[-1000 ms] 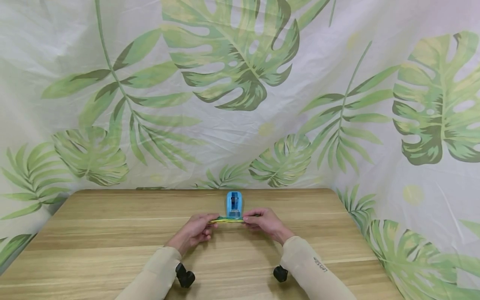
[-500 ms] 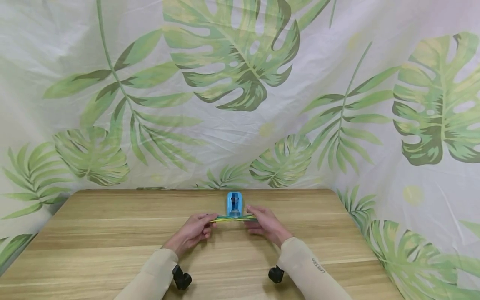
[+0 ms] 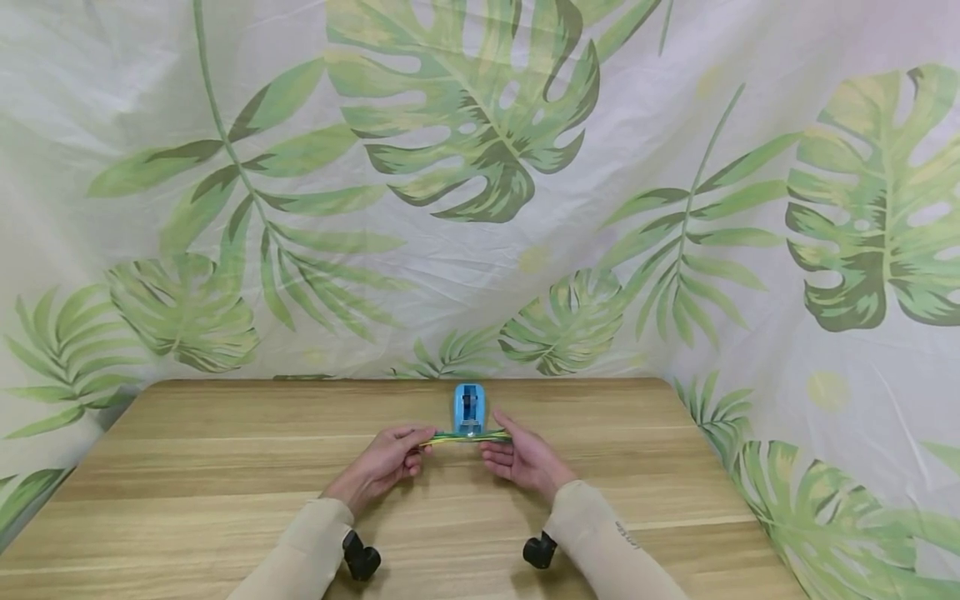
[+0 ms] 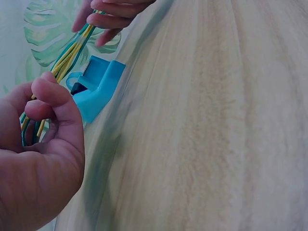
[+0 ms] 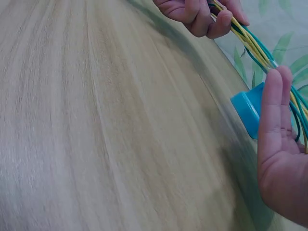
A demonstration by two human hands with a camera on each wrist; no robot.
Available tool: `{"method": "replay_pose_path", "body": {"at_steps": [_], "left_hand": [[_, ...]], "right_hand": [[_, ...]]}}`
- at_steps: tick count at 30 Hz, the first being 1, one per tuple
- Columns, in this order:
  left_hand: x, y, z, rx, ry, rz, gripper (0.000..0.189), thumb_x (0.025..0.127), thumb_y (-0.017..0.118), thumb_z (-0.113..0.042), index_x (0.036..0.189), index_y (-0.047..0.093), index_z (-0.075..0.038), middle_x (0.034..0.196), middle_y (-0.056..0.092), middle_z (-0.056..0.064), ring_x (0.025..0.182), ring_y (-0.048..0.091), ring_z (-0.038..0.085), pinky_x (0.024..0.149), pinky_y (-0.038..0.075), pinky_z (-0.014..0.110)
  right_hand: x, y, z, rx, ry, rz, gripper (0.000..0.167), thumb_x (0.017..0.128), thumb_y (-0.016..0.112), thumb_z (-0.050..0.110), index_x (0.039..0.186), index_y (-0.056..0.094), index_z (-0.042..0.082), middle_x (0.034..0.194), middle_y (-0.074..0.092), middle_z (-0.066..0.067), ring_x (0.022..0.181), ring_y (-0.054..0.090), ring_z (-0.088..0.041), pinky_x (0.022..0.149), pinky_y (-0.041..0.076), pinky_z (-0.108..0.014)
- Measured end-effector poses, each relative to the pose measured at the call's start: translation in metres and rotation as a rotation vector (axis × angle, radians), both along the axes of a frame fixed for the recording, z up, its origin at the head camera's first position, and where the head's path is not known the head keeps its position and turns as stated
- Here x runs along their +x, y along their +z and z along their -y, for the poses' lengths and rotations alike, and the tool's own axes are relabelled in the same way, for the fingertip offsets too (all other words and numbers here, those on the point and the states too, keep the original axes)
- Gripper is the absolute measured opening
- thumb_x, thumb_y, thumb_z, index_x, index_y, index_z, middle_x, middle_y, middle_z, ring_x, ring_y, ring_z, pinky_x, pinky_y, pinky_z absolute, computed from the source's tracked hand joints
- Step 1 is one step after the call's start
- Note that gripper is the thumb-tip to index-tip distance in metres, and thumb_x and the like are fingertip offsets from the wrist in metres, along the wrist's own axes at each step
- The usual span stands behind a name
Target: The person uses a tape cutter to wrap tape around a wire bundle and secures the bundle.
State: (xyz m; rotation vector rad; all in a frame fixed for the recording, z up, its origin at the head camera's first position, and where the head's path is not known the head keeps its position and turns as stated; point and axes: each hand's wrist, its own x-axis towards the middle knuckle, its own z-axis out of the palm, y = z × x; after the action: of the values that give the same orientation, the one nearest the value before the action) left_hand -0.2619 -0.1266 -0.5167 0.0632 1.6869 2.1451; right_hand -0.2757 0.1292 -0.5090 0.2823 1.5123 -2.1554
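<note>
A bundle of thin green and yellow wires [image 3: 453, 438] stretches between the two hands, in front of a blue tape dispenser [image 3: 469, 407]. My left hand [image 3: 384, 463] pinches the bundle's left end between thumb and curled fingers. At the other end, my right hand [image 3: 529, 460] has its fingers straight along the wires and its thumb raised. In the right wrist view, those straight fingers [image 5: 272, 103] lie against the bundle. A small shiny clear patch, like tape, shows on the wires [image 5: 264, 55] between the hands. The dispenser's toothed cutter [image 4: 89, 65] faces the bundle in the left wrist view.
The wooden table [image 3: 225, 467] spreads out on both sides of the hands. Behind it hangs a white cloth [image 3: 450, 250] printed with green leaves. A black wrist camera [image 3: 362, 557] juts from the left sleeve, another wrist camera [image 3: 540, 550] from the right.
My right hand has gone from pinching the wires to straight fingers with the thumb lifted, its wrist shifting slightly left. The left hand keeps its pinch, and the dispenser stays put.
</note>
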Motion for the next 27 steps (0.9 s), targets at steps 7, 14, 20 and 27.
{"method": "replay_pose_path", "body": {"at_steps": [7, 14, 20, 27], "left_hand": [[0.0, 0.001, 0.0, -0.008, -0.006, -0.007, 0.042, 0.103, 0.061, -0.021, 0.133, 0.058, 0.008, 0.087, 0.061, 0.007, 0.061, 0.039, 0.008, 0.055, 0.041, 0.022], [-0.001, 0.001, 0.0, -0.031, 0.001, -0.01, 0.043, 0.102, 0.062, -0.021, 0.133, 0.058, 0.008, 0.084, 0.062, 0.004, 0.06, 0.04, 0.009, 0.056, 0.041, 0.022], [-0.002, 0.0, -0.002, -0.07, 0.015, -0.017, 0.045, 0.102, 0.062, -0.022, 0.137, 0.056, 0.006, 0.085, 0.062, 0.004, 0.06, 0.038, 0.01, 0.054, 0.039, 0.024], [-0.002, 0.001, -0.002, -0.138, 0.008, -0.01, 0.057, 0.101, 0.063, -0.025, 0.147, 0.043, 0.002, 0.088, 0.063, 0.003, 0.059, 0.037, 0.01, 0.05, 0.035, 0.024]], "right_hand": [[0.002, 0.0, 0.004, -0.025, -0.031, 0.008, 0.047, 0.105, 0.055, 0.03, 0.139, 0.042, -0.001, 0.084, 0.071, -0.009, 0.07, 0.068, -0.014, 0.071, 0.058, -0.028], [0.002, -0.001, 0.002, 0.011, -0.023, -0.013, 0.038, 0.104, 0.058, 0.022, 0.133, 0.052, -0.003, 0.087, 0.072, -0.011, 0.073, 0.07, -0.016, 0.076, 0.058, -0.032], [0.001, 0.002, -0.004, 0.114, 0.05, -0.09, 0.037, 0.102, 0.06, 0.021, 0.128, 0.056, -0.006, 0.096, 0.072, -0.017, 0.074, 0.069, -0.015, 0.077, 0.059, -0.033], [-0.003, 0.008, -0.01, 0.169, 0.118, -0.18, 0.023, 0.102, 0.06, 0.017, 0.113, 0.06, -0.003, 0.092, 0.072, -0.015, 0.072, 0.068, -0.014, 0.071, 0.058, -0.03]]}}
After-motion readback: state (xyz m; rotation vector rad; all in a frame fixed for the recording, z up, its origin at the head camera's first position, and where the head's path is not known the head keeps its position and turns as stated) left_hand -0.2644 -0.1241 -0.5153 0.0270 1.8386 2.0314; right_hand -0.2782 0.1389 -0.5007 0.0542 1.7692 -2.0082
